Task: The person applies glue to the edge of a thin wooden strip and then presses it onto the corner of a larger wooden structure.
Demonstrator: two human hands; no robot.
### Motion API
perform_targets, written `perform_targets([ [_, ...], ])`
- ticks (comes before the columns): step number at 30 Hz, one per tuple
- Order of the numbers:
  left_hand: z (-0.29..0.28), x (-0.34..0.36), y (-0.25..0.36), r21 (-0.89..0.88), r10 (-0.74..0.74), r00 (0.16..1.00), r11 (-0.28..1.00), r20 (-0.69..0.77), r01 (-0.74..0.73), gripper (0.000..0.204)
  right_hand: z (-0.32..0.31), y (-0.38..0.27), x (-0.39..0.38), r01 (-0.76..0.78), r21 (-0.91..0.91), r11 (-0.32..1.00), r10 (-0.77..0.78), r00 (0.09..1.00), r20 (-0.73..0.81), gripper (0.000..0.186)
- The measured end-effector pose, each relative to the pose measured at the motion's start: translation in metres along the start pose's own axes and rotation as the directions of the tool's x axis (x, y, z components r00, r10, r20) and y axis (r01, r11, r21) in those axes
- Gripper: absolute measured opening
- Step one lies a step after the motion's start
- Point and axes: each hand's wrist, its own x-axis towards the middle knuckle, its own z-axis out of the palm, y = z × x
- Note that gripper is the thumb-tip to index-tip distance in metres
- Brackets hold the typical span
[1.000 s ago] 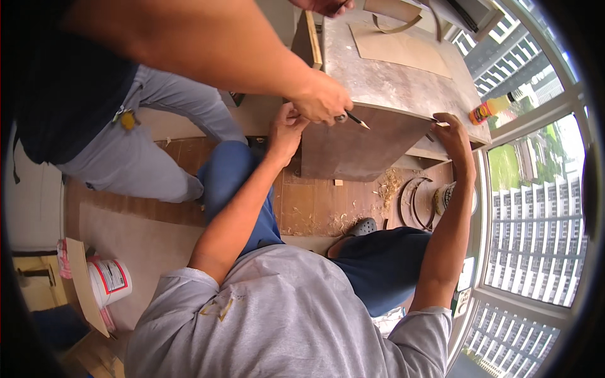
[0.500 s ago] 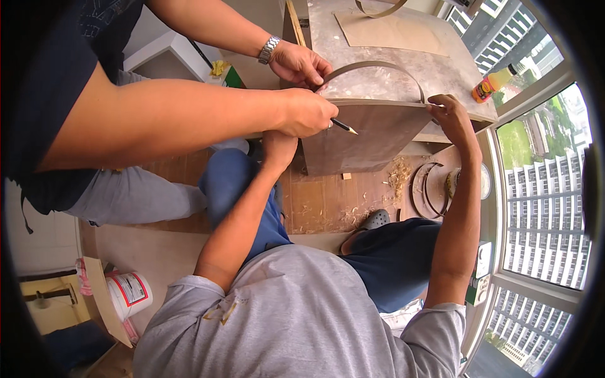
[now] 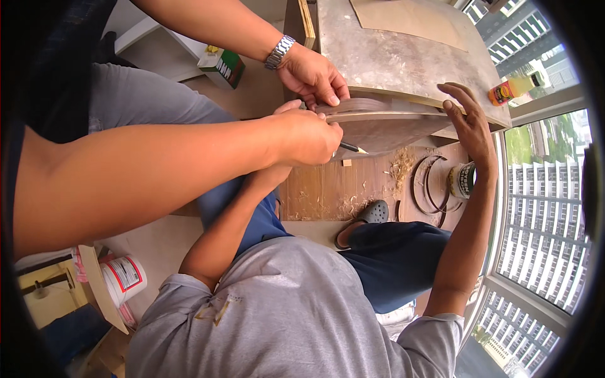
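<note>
A brown wooden panel (image 3: pixel 378 136) is tilted in front of me, its long pale edge facing up. A thin brown edging strip (image 3: pixel 362 104) lies low along that edge; its right end is hard to make out. My right hand (image 3: pixel 469 120) is open at the panel's right end, fingers spread upward. My left hand (image 3: pixel 272 175) is at the left end, its fingers mostly hidden behind a co-worker's hand (image 3: pixel 307 135), which holds a black pencil (image 3: pixel 353 148). The co-worker's other hand (image 3: pixel 315 77), below a metal watch, presses fingertips on the strip's left end.
Behind the panel stands a worn wooden cabinet (image 3: pixel 391 57) with a thin sheet (image 3: pixel 409 19) and a bottle (image 3: pixel 513 89) on top. Coiled strips (image 3: pixel 428 186), a can (image 3: pixel 463 179) and wood shavings (image 3: pixel 400 165) are on the floor. A green box (image 3: pixel 224 66) sits at left.
The strip's high arch has come down close to the panel edge. My right hand has gone from gripping the right end to spread fingers. The panel has tilted, and the co-worker's arms reach farther in.
</note>
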Motion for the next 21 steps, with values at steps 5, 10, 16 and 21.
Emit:
perform_targets([
  [5,0.005,-0.010,0.009,0.133,-0.020,0.994,0.991,0.107,0.006,0.043,0.013,-0.005,0.011,-0.131,0.090,0.987,0.108,0.969,0.220,0.032],
  [10,-0.003,-0.008,0.045,-0.900,-0.472,0.880,0.361,0.050,0.244,0.058,0.025,-0.019,0.025,-0.132,0.146,0.980,0.076,0.937,0.341,0.028],
  [16,-0.045,0.020,0.063,-0.461,-0.329,0.857,0.736,0.397,0.496,0.042,0.052,-0.053,0.045,-0.128,0.009,0.992,0.099,0.807,0.583,0.018],
  [21,-0.077,0.048,0.090,0.083,-0.267,0.644,0.950,0.717,0.302,0.056,0.063,-0.037,0.040,-0.068,0.080,0.994,0.010,0.819,0.574,0.013],
])
